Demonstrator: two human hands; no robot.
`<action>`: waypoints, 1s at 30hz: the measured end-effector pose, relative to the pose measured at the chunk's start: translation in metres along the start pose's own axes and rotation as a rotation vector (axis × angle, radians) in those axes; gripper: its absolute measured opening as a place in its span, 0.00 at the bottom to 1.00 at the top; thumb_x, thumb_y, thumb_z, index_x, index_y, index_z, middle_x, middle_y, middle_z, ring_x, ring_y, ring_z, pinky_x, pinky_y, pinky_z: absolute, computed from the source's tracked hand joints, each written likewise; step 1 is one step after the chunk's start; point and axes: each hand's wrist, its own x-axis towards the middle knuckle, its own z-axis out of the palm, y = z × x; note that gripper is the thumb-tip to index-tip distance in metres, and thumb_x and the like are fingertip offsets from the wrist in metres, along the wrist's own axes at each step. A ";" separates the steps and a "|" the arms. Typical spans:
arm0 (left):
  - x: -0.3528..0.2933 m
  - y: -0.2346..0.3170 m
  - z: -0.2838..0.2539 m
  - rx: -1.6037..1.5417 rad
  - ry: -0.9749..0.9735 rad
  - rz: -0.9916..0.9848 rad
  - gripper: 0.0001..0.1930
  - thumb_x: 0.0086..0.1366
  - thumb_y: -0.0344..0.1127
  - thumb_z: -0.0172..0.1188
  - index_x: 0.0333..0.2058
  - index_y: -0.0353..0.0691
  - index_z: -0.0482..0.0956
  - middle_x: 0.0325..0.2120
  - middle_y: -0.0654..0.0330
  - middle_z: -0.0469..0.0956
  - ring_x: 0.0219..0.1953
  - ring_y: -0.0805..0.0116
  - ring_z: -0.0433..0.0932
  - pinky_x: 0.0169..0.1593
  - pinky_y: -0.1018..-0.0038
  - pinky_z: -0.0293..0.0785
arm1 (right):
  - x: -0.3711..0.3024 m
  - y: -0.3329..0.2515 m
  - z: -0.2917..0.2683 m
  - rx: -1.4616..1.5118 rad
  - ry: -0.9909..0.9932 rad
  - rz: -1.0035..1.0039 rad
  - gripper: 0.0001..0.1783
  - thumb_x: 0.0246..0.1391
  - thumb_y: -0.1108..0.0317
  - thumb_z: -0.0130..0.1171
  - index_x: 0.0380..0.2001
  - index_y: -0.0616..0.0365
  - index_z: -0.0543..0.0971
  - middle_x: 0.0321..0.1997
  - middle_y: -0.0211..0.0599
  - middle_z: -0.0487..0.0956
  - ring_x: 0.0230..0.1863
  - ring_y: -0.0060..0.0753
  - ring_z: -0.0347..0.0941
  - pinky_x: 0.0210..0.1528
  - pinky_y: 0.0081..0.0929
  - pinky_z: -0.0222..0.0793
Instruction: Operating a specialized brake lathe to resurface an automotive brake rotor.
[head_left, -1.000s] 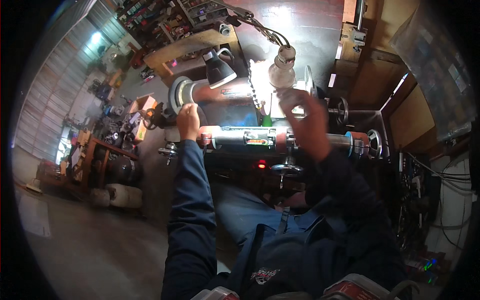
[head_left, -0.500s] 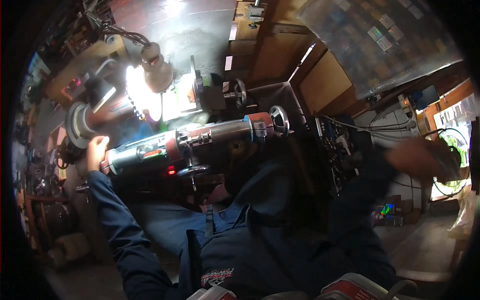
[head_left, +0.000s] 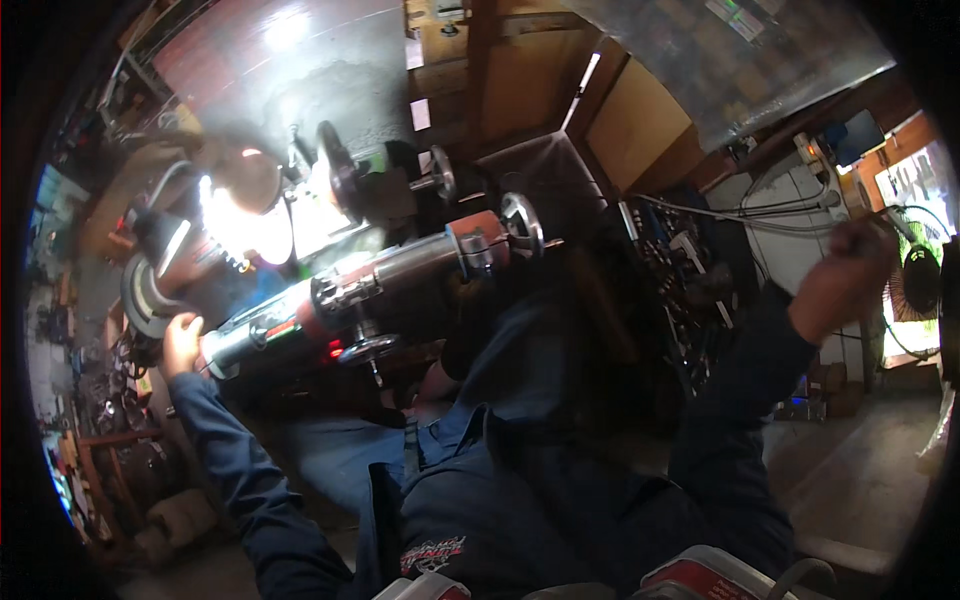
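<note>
A metal lathe (head_left: 405, 265) with reddish painted parts and bright handwheels lies across the view in front of my body. My left hand (head_left: 182, 345) is at its far left end, with the fingers bent over the end piece. At the right, well away from the lathe, my right hand (head_left: 845, 280) is raised in front of a black fan (head_left: 915, 280). Its fingers look curled together, and anything in them is hidden. A handwheel (head_left: 368, 348) sticks out from the lathe's near side, and another handwheel (head_left: 522, 226) sits at its right end.
A glaring work lamp (head_left: 245, 215) shines behind the lathe's left part. Several hand tools (head_left: 680, 270) hang or lie in a dark row to the right. Cables (head_left: 765, 208) run along the right wall. A clear plastic sheet (head_left: 740, 80) covers shelves at the upper right.
My right hand has risen a little toward the fan and is less blurred. The whole view has tilted, with the lathe shifting left. My left hand stays at the lathe's left end.
</note>
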 end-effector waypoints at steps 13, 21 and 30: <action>-0.048 0.037 0.002 -0.169 0.584 -0.262 0.19 0.67 0.45 0.60 0.45 0.34 0.83 0.44 0.52 0.84 0.47 0.58 0.81 0.53 0.67 0.73 | -0.307 0.128 0.142 -0.115 -0.835 0.722 0.28 0.56 0.48 0.62 0.46 0.64 0.81 0.42 0.55 0.83 0.46 0.58 0.79 0.50 0.46 0.73; -0.038 0.014 0.011 -0.278 0.527 -0.401 0.19 0.65 0.45 0.59 0.46 0.35 0.83 0.42 0.56 0.85 0.45 0.62 0.82 0.51 0.69 0.74 | -0.266 0.192 0.238 -0.309 -0.900 0.573 0.29 0.53 0.50 0.65 0.53 0.59 0.79 0.52 0.54 0.80 0.55 0.55 0.75 0.57 0.46 0.70; -0.015 -0.027 0.020 -0.360 0.451 -0.362 0.19 0.65 0.44 0.59 0.46 0.34 0.82 0.41 0.58 0.83 0.43 0.66 0.79 0.50 0.72 0.73 | -0.297 0.174 0.226 -0.376 -0.647 0.550 0.24 0.51 0.67 0.64 0.52 0.61 0.80 0.51 0.54 0.80 0.54 0.56 0.75 0.58 0.45 0.70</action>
